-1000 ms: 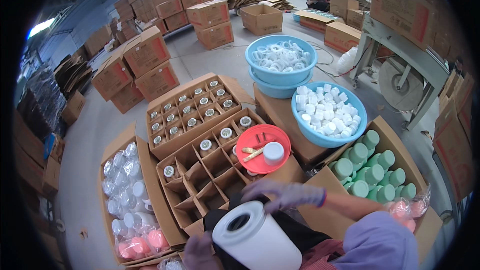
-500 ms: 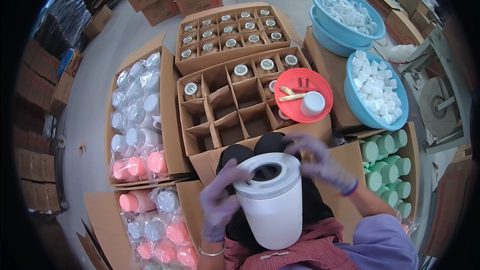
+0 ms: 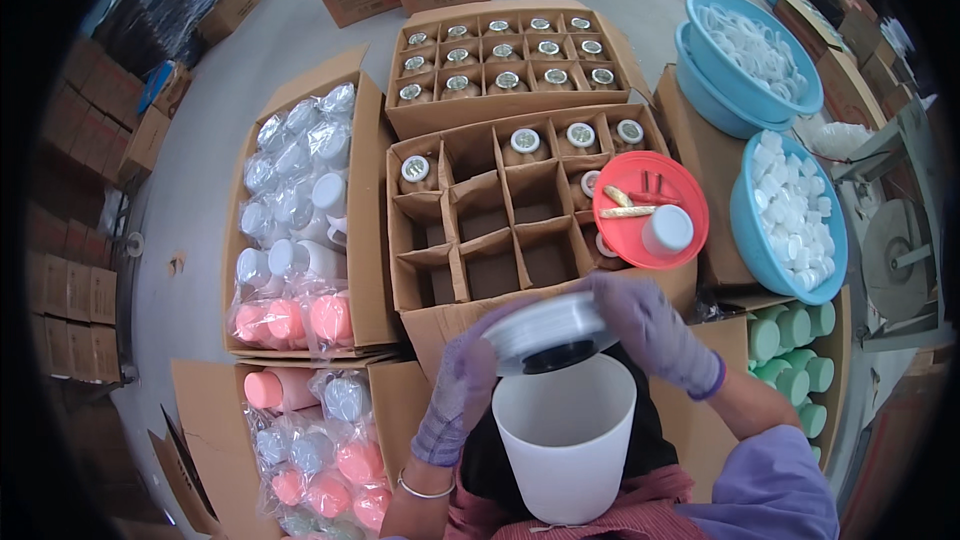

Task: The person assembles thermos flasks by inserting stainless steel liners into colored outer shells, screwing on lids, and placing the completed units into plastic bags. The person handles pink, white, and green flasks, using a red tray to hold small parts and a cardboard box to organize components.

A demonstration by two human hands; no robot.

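Note:
A white tapered canister (image 3: 565,465) stands upright against my lap, its round mouth open to view. Above it a round whitish lid (image 3: 550,325) is lifted and tilted, with a dark hole at its lower side. My left hand (image 3: 460,380), in a pale purple glove, grips the lid's left edge. On its other edge is my right hand (image 3: 655,330), in the same kind of glove, fingers closed on the rim. The canister itself is not held by either hand.
Ahead is a divided carton (image 3: 520,305) with several jars, a red tray (image 3: 650,185) on its corner. Another jar carton (image 3: 500,115) lies behind. Blue basins (image 3: 745,230) stand right, above green-capped bottles (image 3: 800,370). Cartons of wrapped bottles (image 3: 300,200) line the left.
Both hands have closed on the lid and lifted it off the canister, tilting it and baring the canister's open top. My view has shifted, so the surroundings appear further right.

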